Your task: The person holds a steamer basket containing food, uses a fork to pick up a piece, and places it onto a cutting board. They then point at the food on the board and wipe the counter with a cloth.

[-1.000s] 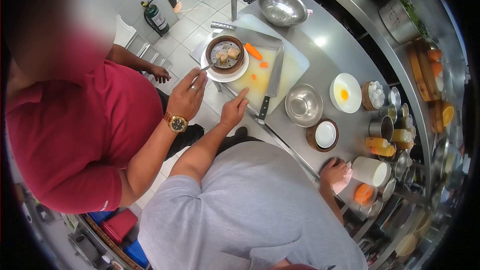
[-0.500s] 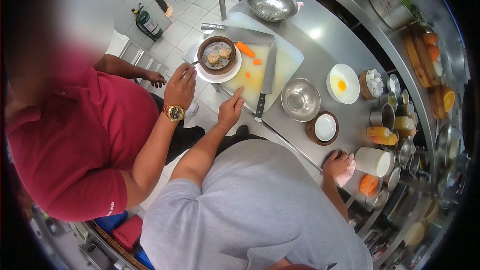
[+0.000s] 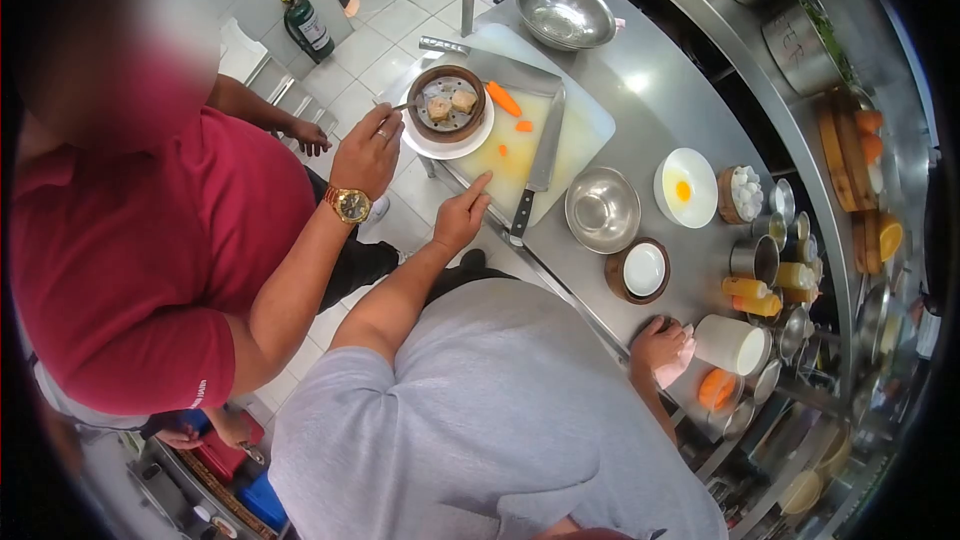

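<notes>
My left hand [image 3: 462, 215] points with its index finger stretched out at the near edge of the white cutting board [image 3: 588, 118]; it holds nothing. A large knife [image 3: 545, 145] and orange carrot pieces [image 3: 503, 98] lie on the board. Bunched under the fingers of my right hand [image 3: 656, 344] is a pink cloth [image 3: 675, 358], at the counter's edge beside a white container [image 3: 728, 344]. At the board's left corner, a round steamer basket [image 3: 474, 127] with two dumplings [image 3: 463, 101] sits on a white plate [image 3: 448, 150].
A co-worker's hand [image 3: 367, 155] with a gold watch holds a thin utensil at the basket. Metal bowls [image 3: 602, 210], a white bowl with egg [image 3: 683, 162], a brown holder [image 3: 622, 285] and yellow bottles [image 3: 757, 305] stand on the counter. Other hands [image 3: 232, 427] show lower left.
The whole view has shifted a little. The co-worker's utensil now reaches further over the basket, and a dumpling looks turned. Another person's hands have appeared at lower left. My hands keep their poses.
</notes>
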The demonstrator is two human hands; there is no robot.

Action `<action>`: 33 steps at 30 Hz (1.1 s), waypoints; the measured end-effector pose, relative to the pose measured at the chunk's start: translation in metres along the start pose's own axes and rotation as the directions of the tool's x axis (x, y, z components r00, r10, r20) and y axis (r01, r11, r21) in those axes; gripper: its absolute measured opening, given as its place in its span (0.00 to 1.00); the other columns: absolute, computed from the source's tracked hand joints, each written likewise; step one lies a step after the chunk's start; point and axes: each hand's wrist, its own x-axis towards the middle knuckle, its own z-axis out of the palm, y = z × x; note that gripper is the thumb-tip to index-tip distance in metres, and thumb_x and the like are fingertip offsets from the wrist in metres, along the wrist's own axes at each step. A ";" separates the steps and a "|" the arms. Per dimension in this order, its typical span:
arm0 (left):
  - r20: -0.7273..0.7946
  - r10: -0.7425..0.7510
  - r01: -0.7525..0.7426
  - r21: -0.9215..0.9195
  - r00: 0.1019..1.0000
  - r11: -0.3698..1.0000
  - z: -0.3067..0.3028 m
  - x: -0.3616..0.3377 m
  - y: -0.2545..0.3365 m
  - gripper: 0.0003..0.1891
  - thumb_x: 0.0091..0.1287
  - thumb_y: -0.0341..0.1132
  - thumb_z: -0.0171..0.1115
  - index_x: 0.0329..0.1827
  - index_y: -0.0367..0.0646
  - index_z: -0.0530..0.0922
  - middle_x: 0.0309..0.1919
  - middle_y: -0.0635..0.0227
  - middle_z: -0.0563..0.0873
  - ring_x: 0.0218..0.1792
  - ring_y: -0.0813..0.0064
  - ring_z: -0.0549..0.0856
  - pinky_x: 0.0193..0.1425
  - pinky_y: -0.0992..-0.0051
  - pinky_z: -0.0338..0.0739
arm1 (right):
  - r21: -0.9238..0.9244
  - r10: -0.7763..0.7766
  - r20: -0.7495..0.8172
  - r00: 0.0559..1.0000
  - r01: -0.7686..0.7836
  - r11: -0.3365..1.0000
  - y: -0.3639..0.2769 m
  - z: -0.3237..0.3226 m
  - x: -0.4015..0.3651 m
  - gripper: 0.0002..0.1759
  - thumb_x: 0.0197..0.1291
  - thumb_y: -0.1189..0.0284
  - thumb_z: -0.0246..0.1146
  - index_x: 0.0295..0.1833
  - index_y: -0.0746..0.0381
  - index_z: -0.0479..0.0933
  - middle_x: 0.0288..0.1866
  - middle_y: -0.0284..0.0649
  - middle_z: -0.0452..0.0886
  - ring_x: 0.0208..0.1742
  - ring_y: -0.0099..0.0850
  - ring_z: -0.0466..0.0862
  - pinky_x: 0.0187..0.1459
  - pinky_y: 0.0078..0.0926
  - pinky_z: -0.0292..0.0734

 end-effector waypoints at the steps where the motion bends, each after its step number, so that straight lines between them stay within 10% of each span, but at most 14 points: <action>1: 0.000 0.006 -0.006 0.002 1.000 1.000 0.000 0.000 0.001 0.26 0.82 0.41 0.67 0.82 0.61 0.79 0.41 0.48 0.93 0.39 0.44 0.93 0.45 0.55 0.86 | 0.000 0.005 0.001 1.000 -0.005 1.000 -0.001 -0.001 0.000 0.25 0.75 0.49 0.63 0.65 0.55 0.81 0.63 0.43 0.83 0.67 0.51 0.81 0.60 0.59 0.76; 16: 0.005 0.026 -0.026 0.027 1.000 0.999 0.002 0.000 -0.003 0.26 0.84 0.38 0.66 0.84 0.57 0.78 0.30 0.54 0.89 0.29 0.57 0.91 0.42 0.62 0.86 | -0.008 0.016 0.014 1.000 -0.016 1.000 -0.002 -0.003 0.001 0.26 0.76 0.47 0.62 0.66 0.54 0.81 0.65 0.42 0.82 0.70 0.49 0.80 0.62 0.59 0.75; 19: 0.020 -0.019 0.019 0.015 1.000 1.000 0.001 0.000 -0.003 0.26 0.82 0.42 0.67 0.83 0.62 0.78 0.40 0.49 0.93 0.38 0.45 0.93 0.43 0.54 0.86 | -0.014 0.027 0.018 0.999 -0.027 1.000 -0.001 -0.001 0.001 0.25 0.76 0.47 0.63 0.65 0.54 0.82 0.64 0.41 0.82 0.69 0.49 0.80 0.61 0.58 0.75; 33: 0.002 0.014 -0.014 0.003 1.000 1.000 0.001 0.000 -0.001 0.26 0.83 0.40 0.67 0.83 0.61 0.79 0.38 0.48 0.92 0.36 0.46 0.92 0.43 0.56 0.86 | 0.009 0.019 0.001 1.000 -0.019 1.000 0.004 0.007 0.000 0.25 0.76 0.47 0.63 0.65 0.53 0.82 0.63 0.41 0.83 0.69 0.49 0.80 0.61 0.59 0.74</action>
